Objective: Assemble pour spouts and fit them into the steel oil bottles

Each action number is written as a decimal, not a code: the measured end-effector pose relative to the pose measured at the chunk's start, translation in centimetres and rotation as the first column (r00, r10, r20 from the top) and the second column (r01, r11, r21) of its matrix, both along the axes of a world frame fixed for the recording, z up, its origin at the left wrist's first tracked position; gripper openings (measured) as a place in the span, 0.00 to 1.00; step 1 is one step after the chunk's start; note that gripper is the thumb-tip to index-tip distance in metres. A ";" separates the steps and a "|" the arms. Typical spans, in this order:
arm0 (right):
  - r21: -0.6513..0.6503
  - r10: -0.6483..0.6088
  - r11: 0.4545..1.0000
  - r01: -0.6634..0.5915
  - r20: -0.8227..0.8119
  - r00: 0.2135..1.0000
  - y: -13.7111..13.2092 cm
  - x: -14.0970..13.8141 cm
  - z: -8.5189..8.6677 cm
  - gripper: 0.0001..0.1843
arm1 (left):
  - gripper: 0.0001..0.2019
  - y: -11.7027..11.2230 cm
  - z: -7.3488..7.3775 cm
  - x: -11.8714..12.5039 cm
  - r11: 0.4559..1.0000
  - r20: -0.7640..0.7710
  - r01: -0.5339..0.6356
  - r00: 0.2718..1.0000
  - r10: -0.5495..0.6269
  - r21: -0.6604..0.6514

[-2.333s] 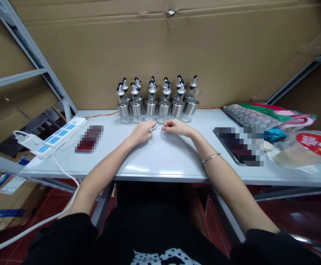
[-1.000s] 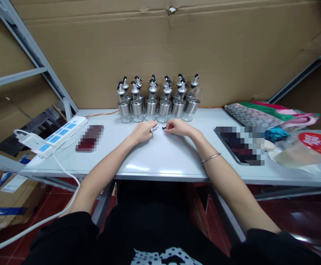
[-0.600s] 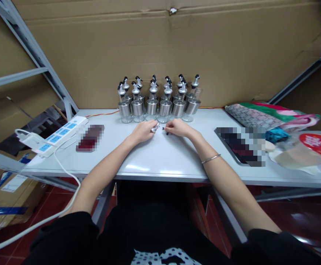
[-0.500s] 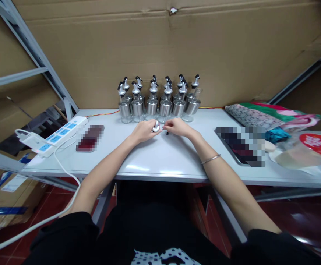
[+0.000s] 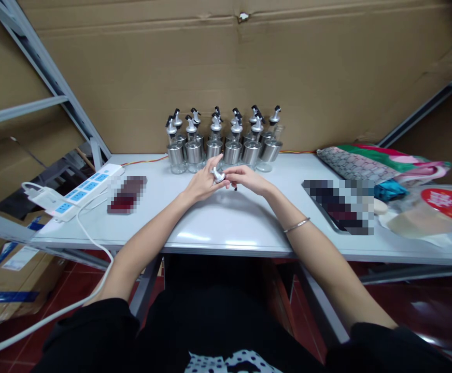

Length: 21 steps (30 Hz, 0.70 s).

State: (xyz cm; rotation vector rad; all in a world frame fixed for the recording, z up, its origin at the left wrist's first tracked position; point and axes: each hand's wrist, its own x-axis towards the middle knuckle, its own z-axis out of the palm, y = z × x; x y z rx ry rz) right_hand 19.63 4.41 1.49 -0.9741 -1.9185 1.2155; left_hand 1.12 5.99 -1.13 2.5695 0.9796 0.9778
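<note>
My left hand [image 5: 202,185] holds a silver pour spout [image 5: 219,176], with the index finger raised and the thumb beneath it. The fingertips of my right hand [image 5: 248,179] are pinched together at the spout's right end; what exactly lies under them is hidden. Just below those fingers a small black piece [image 5: 236,188] shows near the tabletop. Behind both hands stand two rows of glass bottles with brushed steel sleeves, such as one front bottle [image 5: 194,152], most topped with silver and black spouts. The front bottle at the right end [image 5: 271,149] has an open neck.
On the left of the white table [image 5: 218,223] lie a power strip [image 5: 88,189] with a white cable and a blurred phone-like item [image 5: 127,195]. To the right are a dark tablet-like device [image 5: 337,206], a patterned bag [image 5: 366,163] and a red-lidded plastic tub [image 5: 449,204]. Cardboard [image 5: 226,62] walls the back.
My left index finger has lifted and the spout has tilted over to the right. The right fingertips have moved slightly left, up against the spout.
</note>
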 end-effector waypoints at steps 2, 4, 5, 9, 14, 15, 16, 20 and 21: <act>-0.032 0.001 0.999 -0.002 -0.032 1.000 -0.1 -0.1 -0.1 0.12 | 0.43 0.0 -0.1 0.0 1.000 0.015 -0.001 1.000 0.001 -0.001; -0.054 -0.009 0.999 0.006 -0.057 0.998 -0.1 -0.3 -0.3 0.12 | 0.43 -0.1 -0.1 -0.1 1.000 0.017 -0.014 1.000 0.014 -0.013; -0.061 -0.014 0.998 0.010 -0.067 0.998 -0.1 -0.5 -0.4 0.12 | 0.43 -0.1 -0.1 -0.2 1.000 0.012 -0.021 1.000 0.021 -0.021; -0.072 -0.028 0.997 0.022 -0.096 0.995 -0.1 -1.0 -0.7 0.12 | 0.40 -0.5 0.7 -0.3 0.996 -0.046 -0.062 0.997 0.059 -0.060; -0.046 -0.087 0.996 0.082 -0.133 0.987 -0.1 -1.3 -0.5 0.10 | 0.37 -2.0 2.6 -0.1 0.988 -0.248 -0.144 0.961 0.124 -0.062; -0.044 -0.103 0.994 0.098 -0.139 0.985 -0.1 -1.2 -0.4 0.10 | 0.36 -2.4 3.0 -0.3 0.983 -0.333 -0.173 0.932 0.146 -0.053; -0.043 -0.120 0.992 0.115 -0.145 0.982 0.0 -1.2 -0.3 0.10 | 0.36 -2.8 3.4 -0.6 0.974 -0.421 -0.224 0.888 0.187 -0.038; -0.043 -0.199 0.980 0.195 -0.163 0.966 0.4 -0.8 -0.3 0.10 | 0.26 -3.3 4.6 -4.3 0.890 -0.561 -0.456 0.736 0.379 0.003; -0.044 -0.215 0.976 0.211 -0.164 0.963 0.5 -0.7 -0.3 0.09 | 0.26 -3.1 4.8 -5.7 0.860 -0.564 -0.510 0.709 0.424 0.005</act>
